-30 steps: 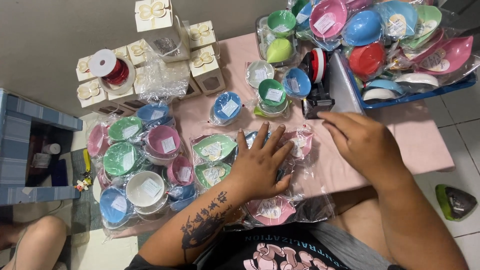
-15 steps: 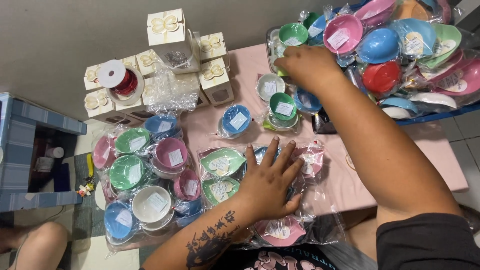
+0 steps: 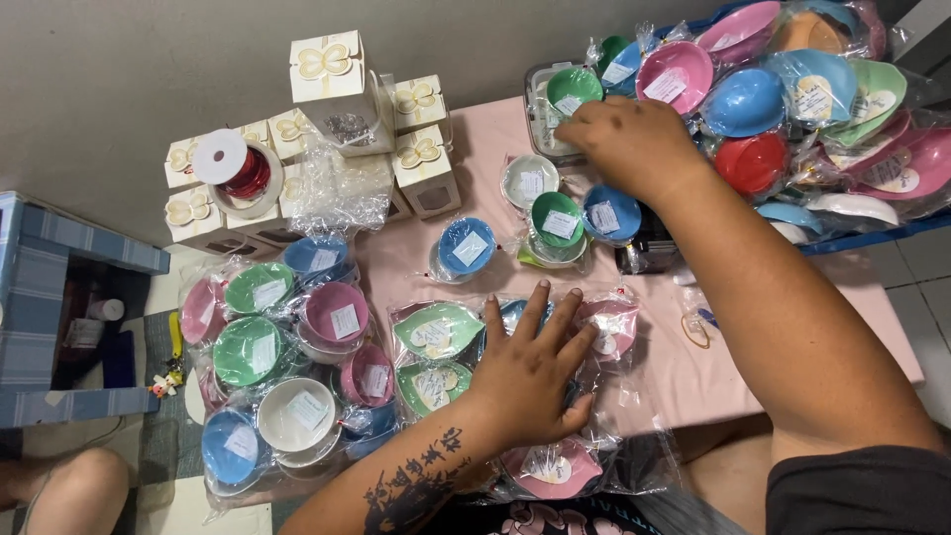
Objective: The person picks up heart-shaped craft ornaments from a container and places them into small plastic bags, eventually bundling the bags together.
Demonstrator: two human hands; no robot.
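Note:
My left hand (image 3: pixel 535 372) lies flat, fingers spread, on a clear plastic bag of leaf-shaped dishes (image 3: pixel 436 332) on the pink table (image 3: pixel 654 372). My right hand (image 3: pixel 629 144) reaches to the far side of the table, fingers curled on a wrapped green bowl (image 3: pixel 573 89) at the edge of a heap of wrapped coloured bowls (image 3: pixel 783 99). Whether it grips the bowl is hidden by the hand. Small wrapped bowls, a green one (image 3: pixel 557 218) and two blue ones (image 3: pixel 466 245), stand between my hands.
A big bag of mixed coloured bowls (image 3: pixel 282 367) sits at the left. White gift boxes with bows (image 3: pixel 332 84) and a spool of red ribbon (image 3: pixel 238 170) stand at the back left. A blue shelf unit (image 3: pixel 59 317) is at far left. A black device (image 3: pixel 644 253) lies under my right arm.
My right hand has left the bag near me and reached far across the table to the green bowl at the heap. My left hand has stayed pressed on the bag.

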